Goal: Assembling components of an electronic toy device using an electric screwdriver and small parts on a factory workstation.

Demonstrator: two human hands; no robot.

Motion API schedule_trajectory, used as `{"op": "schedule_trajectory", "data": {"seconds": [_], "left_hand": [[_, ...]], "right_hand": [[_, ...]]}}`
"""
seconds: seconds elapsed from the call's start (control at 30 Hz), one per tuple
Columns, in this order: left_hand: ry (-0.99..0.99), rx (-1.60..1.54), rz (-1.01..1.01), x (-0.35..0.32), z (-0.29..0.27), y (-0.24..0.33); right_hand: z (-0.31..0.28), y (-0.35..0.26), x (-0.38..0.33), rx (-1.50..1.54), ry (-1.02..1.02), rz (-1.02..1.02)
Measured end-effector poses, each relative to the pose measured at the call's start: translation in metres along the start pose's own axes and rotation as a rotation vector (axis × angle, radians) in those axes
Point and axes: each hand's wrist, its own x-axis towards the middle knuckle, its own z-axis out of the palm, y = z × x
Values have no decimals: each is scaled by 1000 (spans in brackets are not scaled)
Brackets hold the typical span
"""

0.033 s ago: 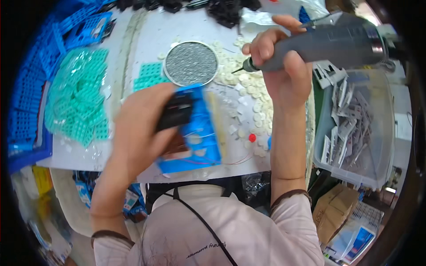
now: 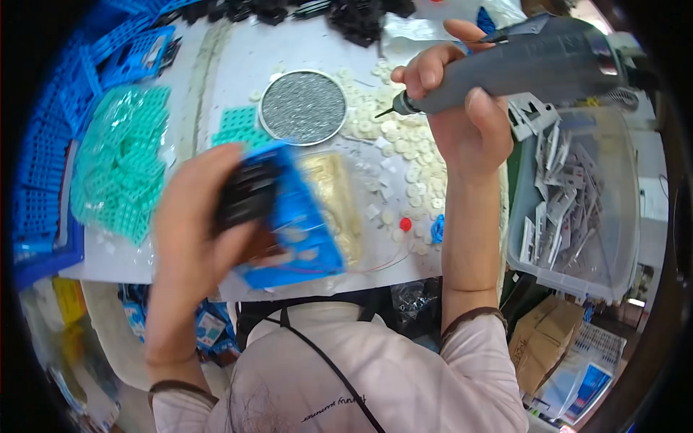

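Note:
My right hand [image 2: 473,133] is wrapped around a grey electric screwdriver [image 2: 538,68] with a thin dark bit pointing left over the table. My left hand [image 2: 191,216], blurred by motion, grips a blue plastic housing [image 2: 310,245] with a black part [image 2: 249,191] on its upper left. The housing is tilted, and thin red wires [image 2: 386,267] trail from it to the right. Beside it lies a gold-coloured block [image 2: 336,206]. Behind stands a round white-rimmed dish [image 2: 346,115] full of small silvery metal pieces [image 2: 303,108].
Many cream discs [image 2: 411,148] are strewn right of the dish, near a small red disc [image 2: 406,224]. A bag of green perforated plates [image 2: 123,166] lies left, by blue baskets [image 2: 43,166]. A clear bin [image 2: 613,274] holds white parts at right. Black parts [image 2: 361,18] line the back.
My left hand has moved left and slightly down with the blue housing, which tilts more now. More of the gold-coloured block shows. My right hand and the screwdriver are nearly still.

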Motion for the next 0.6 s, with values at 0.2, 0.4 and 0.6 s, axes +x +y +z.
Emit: {"op": "schedule_trajectory", "data": {"seconds": [0.2, 0.4, 0.6], "left_hand": [[-212, 125, -470, -139, -141, -47], [-542, 769, -1049, -322, -169, -136], [-486, 166, -889, -224, -105, -42]], "right_hand": [[-98, -13, -71, -214, 430, 361], [-324, -29, -200, -1520, 581, 478], [-275, -13, -128, -1160, 542, 719]]}}
